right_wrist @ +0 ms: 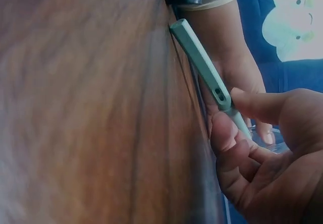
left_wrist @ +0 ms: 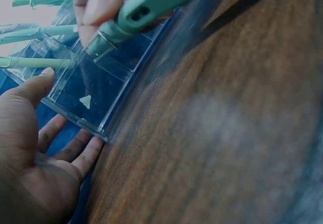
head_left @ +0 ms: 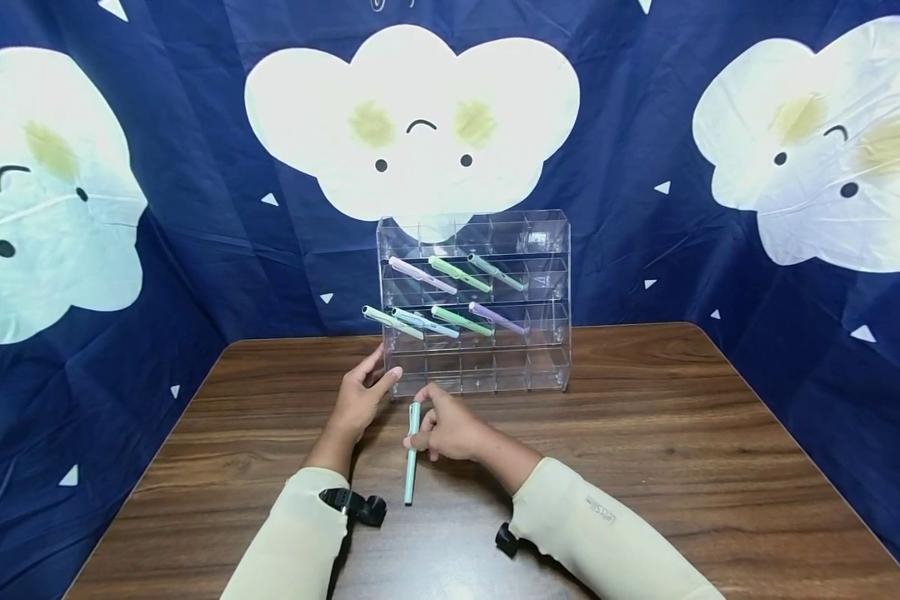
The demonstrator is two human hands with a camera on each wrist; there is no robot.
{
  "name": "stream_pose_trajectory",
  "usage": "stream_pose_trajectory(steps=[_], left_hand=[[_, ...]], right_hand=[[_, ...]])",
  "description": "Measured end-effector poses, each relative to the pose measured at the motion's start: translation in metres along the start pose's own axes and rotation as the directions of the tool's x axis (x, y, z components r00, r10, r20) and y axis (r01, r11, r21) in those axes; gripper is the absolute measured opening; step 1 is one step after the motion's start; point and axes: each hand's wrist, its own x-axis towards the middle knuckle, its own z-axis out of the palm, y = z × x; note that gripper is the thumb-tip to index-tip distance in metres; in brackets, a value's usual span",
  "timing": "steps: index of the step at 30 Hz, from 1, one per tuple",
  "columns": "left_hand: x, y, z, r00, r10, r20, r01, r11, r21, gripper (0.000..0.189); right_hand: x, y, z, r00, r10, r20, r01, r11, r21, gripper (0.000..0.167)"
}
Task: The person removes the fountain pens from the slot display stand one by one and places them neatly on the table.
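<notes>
My right hand [head_left: 453, 427] pinches a mint-green pen [head_left: 411, 467] between thumb and fingers, just in front of the clear rack [head_left: 480, 382]. The pen points toward me, with its clip end nearest the rack; in the right wrist view the pen's barrel [right_wrist: 199, 57] slants above the table. Beside the rack's lower left corner is my left hand [head_left: 356, 404]. In the left wrist view, the left fingers [left_wrist: 78, 151] lie fairly straight along the rack's side, touching its bottom corner, with the thumb near the front edge.
Several pastel pens lean in the rack's middle tiers, among them a pink pen [head_left: 422, 275], a blue pen [head_left: 425, 322] and a purple pen [head_left: 497, 317]. The rack stands toward the back of a wooden table [head_left: 667, 433], before a dark blue cloth [head_left: 622, 250] with clouds.
</notes>
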Motion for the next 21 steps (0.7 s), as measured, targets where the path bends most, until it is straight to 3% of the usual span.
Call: stream_pose_trajectory(steps=[5,21], left_hand=[[-0.001,0.002,-0.001,1.0,0.0,0.001,0.0,1.0,0.008,0.066],[-0.001,0.0,0.0,1.0,-0.002,0.001,0.002,0.999,0.032,0.066]], right_hand=[[0.004,0.007,0.002,0.999,-0.026,0.022,0.026,1.0,0.015,0.051],[0.01,0.018,0.008,0.999,-0.003,0.053,-0.001,0.998,0.069,0.049]])
